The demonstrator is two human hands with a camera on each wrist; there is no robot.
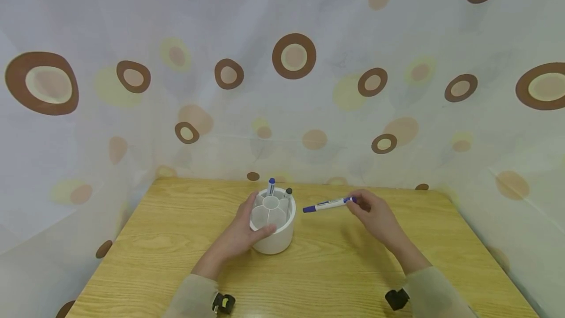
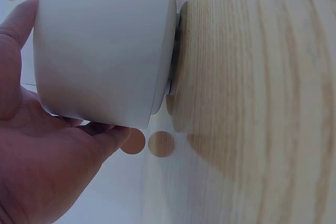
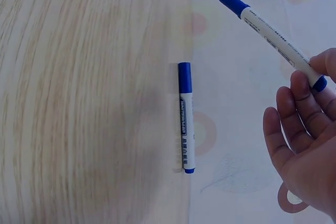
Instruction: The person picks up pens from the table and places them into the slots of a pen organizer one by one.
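Observation:
My left hand (image 1: 240, 236) grips a round white pen holder (image 1: 279, 240) from its left side, the thumb over the near rim. The holder is divided into several compartments. Toward its back stand a blue-capped marker (image 1: 271, 188) and a dark-tipped pen (image 1: 289, 193). To the right of the holder, my right hand (image 1: 374, 214) pinches a white marker (image 3: 275, 38) by its blue tail end, its blue cap pointing left toward the holder. Another blue-capped marker (image 3: 186, 121) lies on the table in the right wrist view; the head view shows it mostly behind the held one.
The wooden table (image 1: 344, 269) ends at the back against a pale curtain (image 1: 247, 97) with brown and yellow oval spots. The same patterned cloth hangs along the left and right sides.

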